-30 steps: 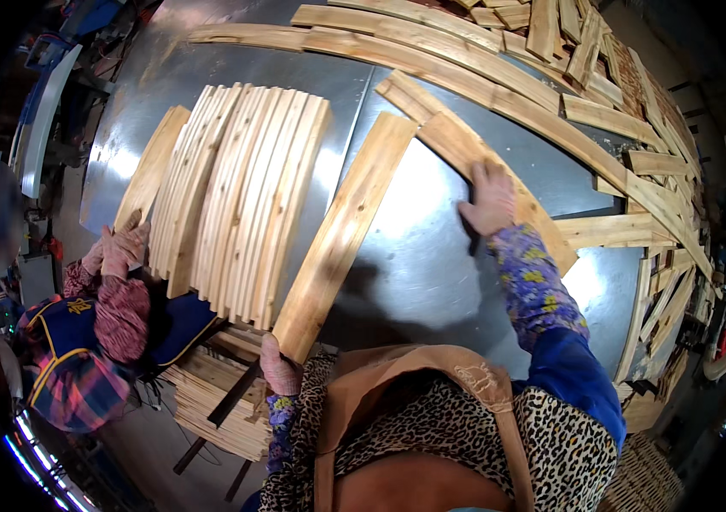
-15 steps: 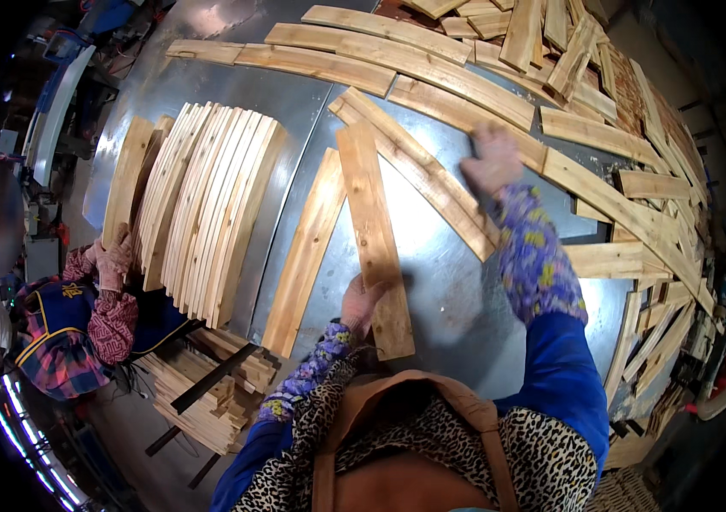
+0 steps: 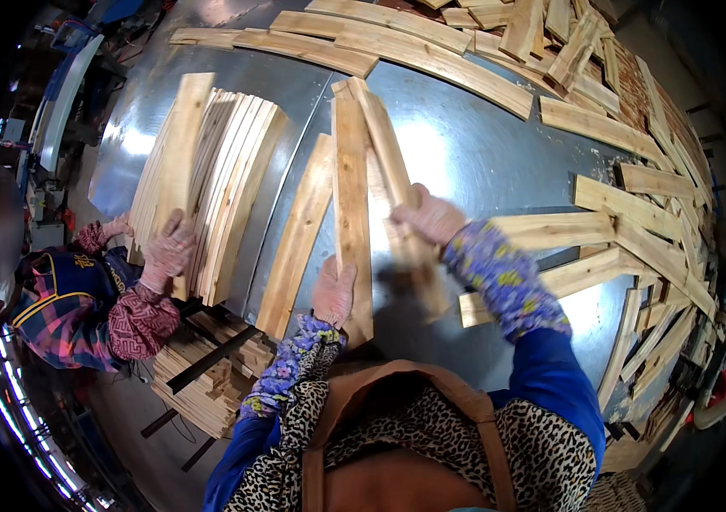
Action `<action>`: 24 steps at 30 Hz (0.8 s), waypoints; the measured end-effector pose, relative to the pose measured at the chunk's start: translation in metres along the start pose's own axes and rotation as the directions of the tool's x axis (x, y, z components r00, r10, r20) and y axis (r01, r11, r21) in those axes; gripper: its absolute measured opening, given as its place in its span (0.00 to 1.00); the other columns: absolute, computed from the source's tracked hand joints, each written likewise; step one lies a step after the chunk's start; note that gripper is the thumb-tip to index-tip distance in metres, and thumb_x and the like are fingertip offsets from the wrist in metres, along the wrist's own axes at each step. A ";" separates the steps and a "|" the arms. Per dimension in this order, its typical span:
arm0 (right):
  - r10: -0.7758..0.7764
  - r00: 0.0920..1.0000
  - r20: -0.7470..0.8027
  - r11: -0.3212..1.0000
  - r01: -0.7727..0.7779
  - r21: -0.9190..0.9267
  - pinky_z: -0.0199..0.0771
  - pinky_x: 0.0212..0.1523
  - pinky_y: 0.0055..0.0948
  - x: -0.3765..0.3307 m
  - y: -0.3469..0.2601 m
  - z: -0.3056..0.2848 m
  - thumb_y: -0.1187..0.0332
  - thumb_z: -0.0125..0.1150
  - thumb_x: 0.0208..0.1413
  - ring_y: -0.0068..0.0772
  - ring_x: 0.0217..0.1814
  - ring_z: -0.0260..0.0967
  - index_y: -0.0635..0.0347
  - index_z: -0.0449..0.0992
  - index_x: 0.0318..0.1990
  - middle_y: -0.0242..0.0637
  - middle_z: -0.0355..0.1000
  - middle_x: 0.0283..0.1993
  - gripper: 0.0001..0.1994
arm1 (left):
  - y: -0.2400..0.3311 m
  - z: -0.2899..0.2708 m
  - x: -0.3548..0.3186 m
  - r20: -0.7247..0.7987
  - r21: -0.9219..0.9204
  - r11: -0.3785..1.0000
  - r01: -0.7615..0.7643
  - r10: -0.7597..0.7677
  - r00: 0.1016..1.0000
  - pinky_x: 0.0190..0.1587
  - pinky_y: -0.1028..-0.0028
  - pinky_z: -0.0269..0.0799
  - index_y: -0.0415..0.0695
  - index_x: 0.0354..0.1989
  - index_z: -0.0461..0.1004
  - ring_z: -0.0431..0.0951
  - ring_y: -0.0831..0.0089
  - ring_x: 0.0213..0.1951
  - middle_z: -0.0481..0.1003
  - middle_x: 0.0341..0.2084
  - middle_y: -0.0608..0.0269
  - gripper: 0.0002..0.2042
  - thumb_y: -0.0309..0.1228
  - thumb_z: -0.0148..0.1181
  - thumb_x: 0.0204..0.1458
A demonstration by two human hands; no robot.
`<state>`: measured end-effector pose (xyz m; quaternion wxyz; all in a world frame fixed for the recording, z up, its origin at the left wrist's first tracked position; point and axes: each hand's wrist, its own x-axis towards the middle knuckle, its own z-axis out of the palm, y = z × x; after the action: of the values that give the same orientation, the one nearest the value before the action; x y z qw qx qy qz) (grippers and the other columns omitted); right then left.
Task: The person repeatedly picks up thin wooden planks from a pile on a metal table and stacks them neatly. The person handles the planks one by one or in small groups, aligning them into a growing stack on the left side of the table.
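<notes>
My left hand (image 3: 335,293), gloved, is closed on the lower part of a wooden board (image 3: 350,183) that points away from me over the metal table. Just to its right, my right hand (image 3: 431,215) grips the edge of another wooden board (image 3: 385,141), whose near end is smeared by motion. The far ends of these boards lie close together, and whether the right one is single or doubled I cannot tell. Left of both lies a loose wooden board (image 3: 297,243) on the steel tabletop (image 3: 482,158).
At the left a co-worker's gloved hand (image 3: 168,252) holds a board (image 3: 179,154) against a row of upright boards (image 3: 243,196). Loose boards (image 3: 440,64) line the far side. A jumbled pile (image 3: 572,55) lies far right. Stacked boards (image 3: 201,388) sit below the table's left edge.
My right hand has come from the far right to the slanted board, gripped it and swung it left. My left hand's board has tilted upright. The co-worker has lifted a board onto the row.
</notes>
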<state>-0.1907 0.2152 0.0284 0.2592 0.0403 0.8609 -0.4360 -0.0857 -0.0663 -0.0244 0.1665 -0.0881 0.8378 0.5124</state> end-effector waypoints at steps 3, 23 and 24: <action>-0.082 0.997 -0.014 0.994 0.083 0.065 0.79 0.64 0.50 -0.035 0.008 0.092 0.40 0.57 0.71 0.67 0.60 0.79 0.68 0.70 0.70 0.65 0.79 0.61 0.38 | 0.021 0.003 -0.016 0.097 0.237 0.960 -0.151 0.131 0.987 0.66 0.60 0.76 0.35 0.69 0.72 0.83 0.46 0.59 0.83 0.55 0.41 0.32 0.34 0.73 0.57; -0.167 0.947 0.273 0.559 0.319 -0.765 0.59 0.82 0.58 -0.172 0.180 -0.015 0.44 0.84 0.46 0.58 0.83 0.58 0.50 0.64 0.79 0.47 0.67 0.76 0.53 | 0.058 0.045 0.041 0.082 0.528 0.849 0.006 -0.059 0.995 0.79 0.51 0.62 0.40 0.70 0.78 0.69 0.34 0.71 0.67 0.69 0.28 0.41 0.49 0.72 0.46; -0.138 0.942 0.307 0.545 0.331 -0.770 0.61 0.81 0.57 -0.172 0.174 -0.017 0.44 0.83 0.46 0.58 0.81 0.60 0.51 0.65 0.79 0.48 0.69 0.75 0.53 | 0.059 0.051 0.038 0.056 0.531 0.847 0.032 -0.073 0.996 0.78 0.52 0.63 0.41 0.70 0.79 0.67 0.33 0.72 0.66 0.70 0.26 0.40 0.49 0.72 0.46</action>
<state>0.0021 0.3632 -0.0075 0.2770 -0.2451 0.9288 -0.0255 -0.1300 0.0071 -0.0112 0.2290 -0.0426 0.9371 0.2601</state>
